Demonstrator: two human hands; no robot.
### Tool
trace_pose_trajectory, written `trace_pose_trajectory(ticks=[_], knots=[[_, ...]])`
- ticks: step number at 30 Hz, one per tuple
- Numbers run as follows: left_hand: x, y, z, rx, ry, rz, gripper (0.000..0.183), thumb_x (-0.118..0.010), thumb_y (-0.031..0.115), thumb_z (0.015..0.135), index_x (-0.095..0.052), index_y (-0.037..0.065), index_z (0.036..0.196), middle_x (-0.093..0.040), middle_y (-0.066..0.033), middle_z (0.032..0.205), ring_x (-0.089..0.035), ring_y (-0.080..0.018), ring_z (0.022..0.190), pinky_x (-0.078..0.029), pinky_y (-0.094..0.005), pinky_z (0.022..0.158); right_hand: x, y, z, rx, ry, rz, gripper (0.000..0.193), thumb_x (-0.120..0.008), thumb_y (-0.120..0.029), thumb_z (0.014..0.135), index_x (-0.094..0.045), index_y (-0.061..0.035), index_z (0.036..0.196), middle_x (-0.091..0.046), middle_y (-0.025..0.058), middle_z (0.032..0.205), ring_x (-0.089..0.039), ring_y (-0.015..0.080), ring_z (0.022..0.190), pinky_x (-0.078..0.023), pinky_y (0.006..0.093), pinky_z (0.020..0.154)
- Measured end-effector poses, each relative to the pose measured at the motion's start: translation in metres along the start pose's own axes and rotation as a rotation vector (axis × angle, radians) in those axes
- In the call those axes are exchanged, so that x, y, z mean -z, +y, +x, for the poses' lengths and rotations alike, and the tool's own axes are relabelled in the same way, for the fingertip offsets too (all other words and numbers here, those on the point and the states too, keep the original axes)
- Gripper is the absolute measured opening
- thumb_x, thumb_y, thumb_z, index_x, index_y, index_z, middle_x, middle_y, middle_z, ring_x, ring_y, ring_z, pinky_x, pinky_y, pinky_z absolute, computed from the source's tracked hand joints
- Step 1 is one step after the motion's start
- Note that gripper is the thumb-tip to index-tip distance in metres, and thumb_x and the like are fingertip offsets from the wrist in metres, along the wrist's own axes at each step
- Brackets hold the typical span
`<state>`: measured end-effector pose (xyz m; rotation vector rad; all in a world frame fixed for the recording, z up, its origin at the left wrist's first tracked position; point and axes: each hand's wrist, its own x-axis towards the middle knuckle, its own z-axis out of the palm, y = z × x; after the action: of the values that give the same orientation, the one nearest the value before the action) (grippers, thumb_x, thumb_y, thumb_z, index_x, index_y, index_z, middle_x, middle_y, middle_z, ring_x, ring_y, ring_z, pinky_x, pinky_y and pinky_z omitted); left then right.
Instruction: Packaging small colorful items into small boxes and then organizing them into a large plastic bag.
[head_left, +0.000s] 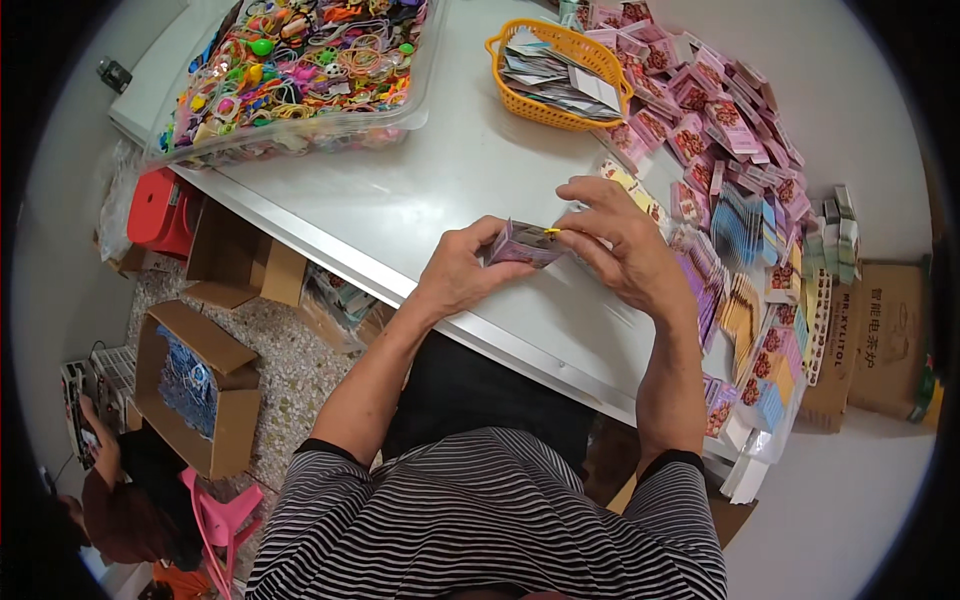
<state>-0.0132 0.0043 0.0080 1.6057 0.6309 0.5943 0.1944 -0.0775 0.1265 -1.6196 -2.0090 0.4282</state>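
Over the white table (pixel 370 210), my left hand (pixel 460 268) grips a small pink-and-grey cardboard box (pixel 520 252) between thumb and fingers. The box's mouth tilts up toward my right hand (pixel 625 245). Thumb and forefinger of that right hand pinch a tiny yellow piece (pixel 551 231) at the opening, while its other fingers are raised and curled. What the piece is cannot be made out, and the inside of the box is mostly hidden.
A clear tub (pixel 400 120) of colourful elastic trinkets stands at the far left. Beyond my hands, a yellow basket (pixel 520 108) holds flat cards. Pink boxes (pixel 725 125) heap at the right, beside stacks of blue packs (pixel 738 225). Cartons (pixel 225 430) sit on the floor; another person (pixel 130 500) is at lower left.
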Motion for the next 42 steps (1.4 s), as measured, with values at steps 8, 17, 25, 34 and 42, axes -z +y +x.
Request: trace_pose_trajectory(ticks=[8,17,25,34,42], knots=[[-0.003,-0.002,0.001,0.032,0.007,-0.029,0.04,-0.086,0.012,0.08,-0.068,-0.001,0.113,-0.074,-0.0063,0.105,-0.069,-0.0137,0.097,-0.054,-0.0298,0.092,-0.001,0.005,-0.005,0.108,0.17,0.013,0.015,-0.076,-0.006,0.084,-0.071,-0.0035,0.098,-0.066,0.0123,0.125,-0.059,0.0322,0.122,-0.045,0.0442,0.106],[-0.001,0.004,0.001,0.054,0.003,-0.039,0.043,-0.087,0.012,0.079,-0.067,-0.001,0.115,-0.074,-0.0069,0.105,-0.069,-0.0147,0.099,-0.054,-0.0301,0.093,-0.014,0.008,-0.005,0.138,0.138,-0.06,0.016,-0.075,-0.004,0.085,-0.072,-0.0018,0.101,-0.067,0.0122,0.121,-0.061,0.0312,0.118,-0.048,0.0414,0.101],[0.001,-0.003,-0.002,0.019,-0.012,-0.036,0.039,-0.086,0.013,0.079,-0.069,-0.001,0.111,-0.075,-0.007,0.101,-0.068,-0.0131,0.093,-0.053,-0.0292,0.088,-0.029,-0.004,-0.037,-0.481,0.346,0.694,0.021,-0.064,-0.01,0.099,-0.071,0.0034,0.114,-0.07,0.0091,0.1,-0.068,0.0146,0.085,-0.054,0.0261,0.063],[0.015,0.018,-0.014,0.172,-0.17,-0.121,0.036,-0.083,0.006,0.079,-0.07,0.001,0.112,-0.073,-0.0039,0.105,-0.066,-0.0119,0.099,-0.052,-0.029,0.092,-0.066,0.003,-0.049,-0.515,0.167,1.076,0.028,-0.065,-0.014,0.1,-0.068,0.0026,0.122,-0.068,0.0061,0.09,-0.063,0.0104,0.074,-0.052,0.0237,0.059],[0.045,0.018,-0.036,-0.046,-0.219,-0.108,0.052,-0.078,0.011,0.086,-0.061,0.001,0.135,-0.064,-0.0109,0.133,-0.059,-0.0208,0.122,-0.045,-0.0367,0.107,-0.079,-0.009,-0.037,-0.501,0.04,0.864,0.027,-0.065,-0.01,0.091,-0.068,0.0011,0.115,-0.064,0.0032,0.084,-0.058,0.0094,0.067,-0.046,0.0241,0.059]])
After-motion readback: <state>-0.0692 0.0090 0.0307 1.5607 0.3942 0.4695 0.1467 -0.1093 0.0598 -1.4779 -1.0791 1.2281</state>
